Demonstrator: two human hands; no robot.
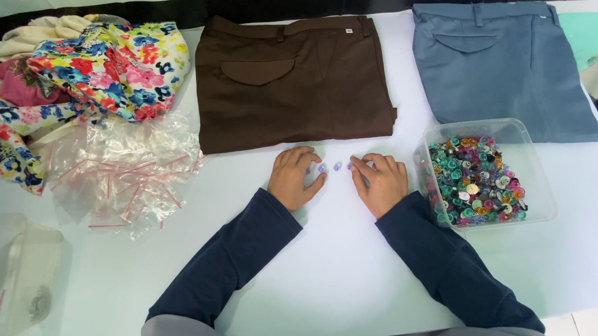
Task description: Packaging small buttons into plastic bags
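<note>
Small pale buttons [331, 167]: on white table [348, 273], between left hand [295, 178] and right hand [381, 184], at fingertips. Both hands flat, fingers loosely curled, gripping nothing.

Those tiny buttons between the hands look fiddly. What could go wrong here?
The few small pale blue buttons lie loose on the smooth white table between the left hand and right hand; a nudge might scatter them or slide them under the folded brown trousers. The right sleeve also sits close to the clear plastic tub of mixed colourful buttons, so a careless elbow could tip it.
</note>
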